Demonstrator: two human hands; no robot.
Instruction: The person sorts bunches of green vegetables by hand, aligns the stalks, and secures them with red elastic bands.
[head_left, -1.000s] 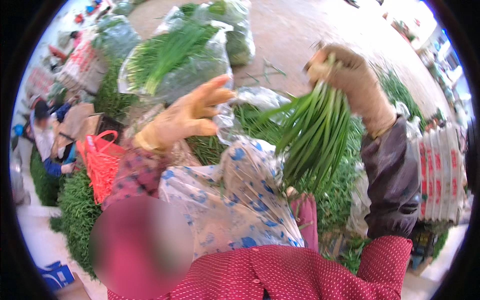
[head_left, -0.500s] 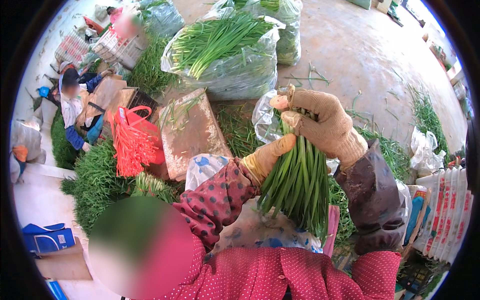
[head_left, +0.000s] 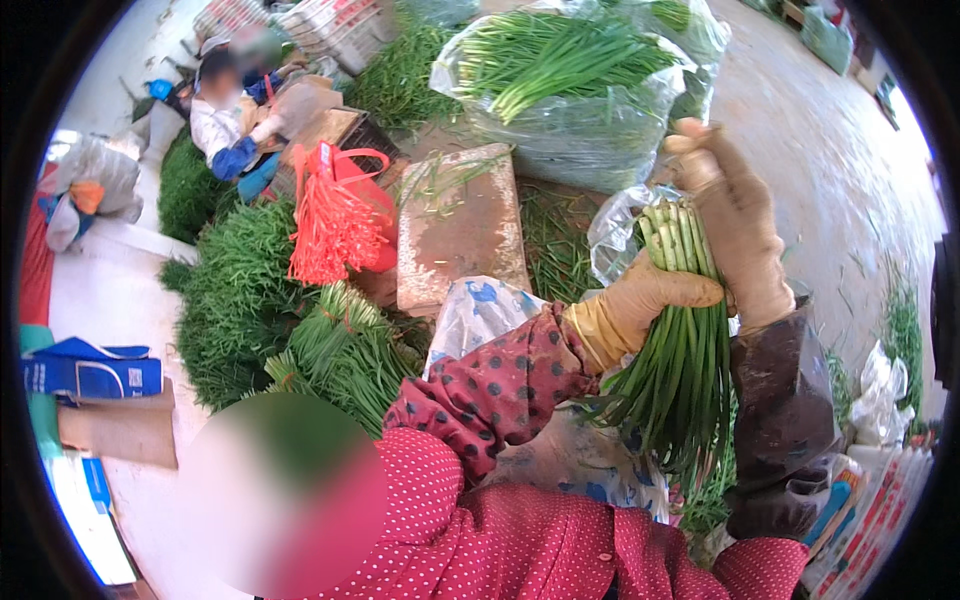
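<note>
Plastic bag point(head_left: 570, 150): open-topped, full of long greens point(head_left: 575, 60).
Board point(head_left: 460, 235): worn, on our side of the plastic bag.
Bunch point(head_left: 690, 350): green leaves below pale ends, held up right of the board.
Left hand point(head_left: 650, 290): gloved, wrapped around the bunch, our thumb across the front.
Right hand point(head_left: 737, 220): gloved, blurred, just beside the bunch; we cannot tell how far it opens or whether it grips.

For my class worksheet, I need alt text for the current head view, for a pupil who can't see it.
A person's gloved left hand holds a bunch of pale-ended green chives, the gloved right hand close alongside. To the left are a worn flat board and a bundle of red strips; beyond, more chives top a clear plastic bag.
</note>
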